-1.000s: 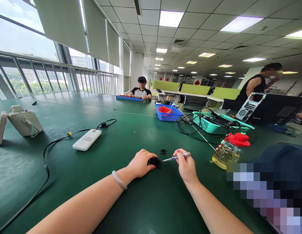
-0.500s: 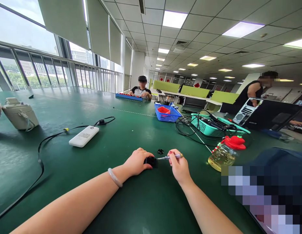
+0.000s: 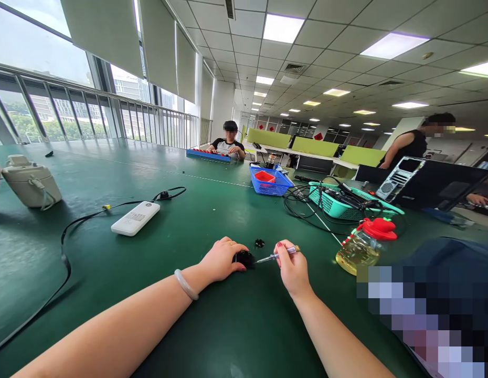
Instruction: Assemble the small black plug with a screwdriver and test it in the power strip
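Observation:
My left hand is closed around a small black part and rests on the green table. What kind of part it is I cannot make out, as fingers cover its left side. In my right hand is a screwdriver with a clear handle, pinched between thumb and fingers. Its metal tip points left and lies close to the black part's right edge; whether they touch I cannot tell. Just beyond, a second small black piece lies loose on the table.
Left are a white power bank, a black cable and a beige container. A blue basket, a teal basket with cables and a red-lidded bottle stand right. One person sits across; another stands right.
My right hand has shifted slightly right, drawing the screwdriver tip back a little from the black part and tilting it. My left hand stays in place.

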Demonstrator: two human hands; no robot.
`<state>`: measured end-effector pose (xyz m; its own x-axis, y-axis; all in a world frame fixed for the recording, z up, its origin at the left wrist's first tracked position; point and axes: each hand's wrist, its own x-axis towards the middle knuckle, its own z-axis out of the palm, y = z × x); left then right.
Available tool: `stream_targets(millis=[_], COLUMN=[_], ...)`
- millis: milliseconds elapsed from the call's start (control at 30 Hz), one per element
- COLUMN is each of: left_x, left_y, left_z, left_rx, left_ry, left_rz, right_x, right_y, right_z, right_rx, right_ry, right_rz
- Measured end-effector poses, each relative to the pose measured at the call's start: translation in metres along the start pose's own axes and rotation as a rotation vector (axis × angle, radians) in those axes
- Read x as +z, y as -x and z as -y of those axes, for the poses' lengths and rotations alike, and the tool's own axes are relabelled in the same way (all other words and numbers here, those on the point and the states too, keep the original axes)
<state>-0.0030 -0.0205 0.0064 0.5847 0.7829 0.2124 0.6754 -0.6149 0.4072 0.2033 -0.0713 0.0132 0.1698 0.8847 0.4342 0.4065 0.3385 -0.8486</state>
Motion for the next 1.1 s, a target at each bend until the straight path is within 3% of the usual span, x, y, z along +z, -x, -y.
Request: stream_targets(millis=[433, 667, 900, 1100], left_x=[0.0, 0.003, 0.002, 0.001], left_y=[0.002, 0.001, 0.001, 0.001], left_z=[-0.002, 0.003, 0.003, 0.0], left_rx=[0.003, 0.022, 0.054, 0.044], left_ry=[-0.028, -0.039, -0.041, -0.062], left_rz=[-0.019, -0.009, -0.01, -0.014], right_x=[0.002, 0.004, 0.012, 0.008], right_y=[0.007, 0.012, 0.013, 0.015], right_z=[0.019, 0.027, 0.031, 0.032], right_rx=[-0.34, -0.58, -0.589, -0.633], right_ry=[0.323, 0.296, 0.366, 0.311], right_rz=[0.188, 0.255, 0.369, 0.295])
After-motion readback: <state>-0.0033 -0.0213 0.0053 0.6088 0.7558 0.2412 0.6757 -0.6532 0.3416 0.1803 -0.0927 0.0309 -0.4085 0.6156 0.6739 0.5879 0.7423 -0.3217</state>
